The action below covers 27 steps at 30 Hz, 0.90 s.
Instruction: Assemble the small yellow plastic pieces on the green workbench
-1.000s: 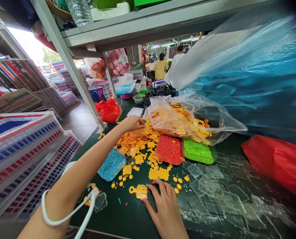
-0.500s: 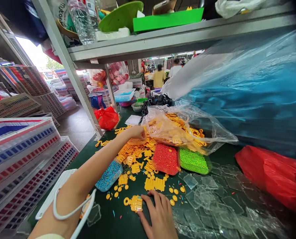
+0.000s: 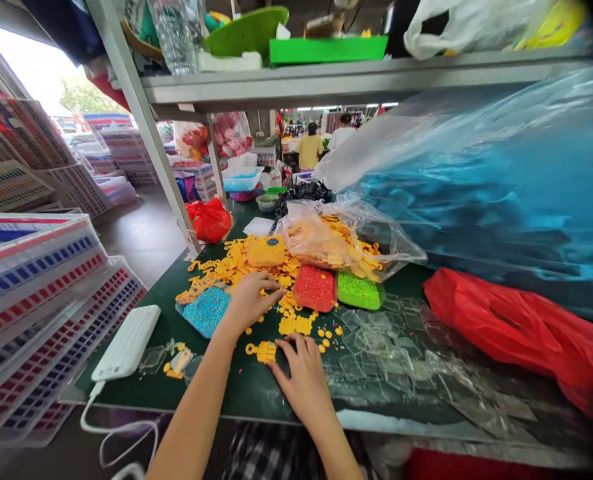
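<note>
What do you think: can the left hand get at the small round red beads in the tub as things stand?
Probably yes: the left hand is close beside the red beads, which lie uncovered, and the right hand is nearer the camera, at a looped yellow plastic piece, out of the way.

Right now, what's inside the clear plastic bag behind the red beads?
The clear bag holds yellow pieces, visible through its film; whatever lies beneath those is hidden.
</note>
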Tool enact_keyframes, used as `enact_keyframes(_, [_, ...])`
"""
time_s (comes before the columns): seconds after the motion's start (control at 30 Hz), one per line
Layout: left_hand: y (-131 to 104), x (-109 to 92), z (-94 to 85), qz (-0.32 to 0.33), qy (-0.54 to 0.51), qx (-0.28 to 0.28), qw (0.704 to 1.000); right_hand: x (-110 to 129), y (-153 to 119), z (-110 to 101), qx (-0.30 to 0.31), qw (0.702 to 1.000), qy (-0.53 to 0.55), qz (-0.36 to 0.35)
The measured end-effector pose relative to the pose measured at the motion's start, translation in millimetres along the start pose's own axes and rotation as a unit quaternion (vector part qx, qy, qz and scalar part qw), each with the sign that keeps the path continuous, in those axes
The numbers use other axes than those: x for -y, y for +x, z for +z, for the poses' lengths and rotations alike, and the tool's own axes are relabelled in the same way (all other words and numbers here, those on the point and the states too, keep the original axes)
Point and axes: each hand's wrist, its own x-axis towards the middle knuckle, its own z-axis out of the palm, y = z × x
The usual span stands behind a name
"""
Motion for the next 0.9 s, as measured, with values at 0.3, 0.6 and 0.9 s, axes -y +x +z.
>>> enact_keyframes(0.3, [-85.9,19.1,24.7,-0.012,-0.063,0.085,0.994,-6.3,-2.3,-6.4,0.011,0.997,0.071,0.011])
enact_keyframes(0.6, [-93.9,18.8,32.4,0.000,-0.029,0.119,0.992,-11.3,-0.8,-1.0,0.040,0.998,0.046,-0.010])
enact_keyframes(0.9, [-96.1,25.4,33.2,-0.031,-0.103,0.117,0.987,-11.7,-2.6,0.0,0.039,0.999,0.032,-0.017])
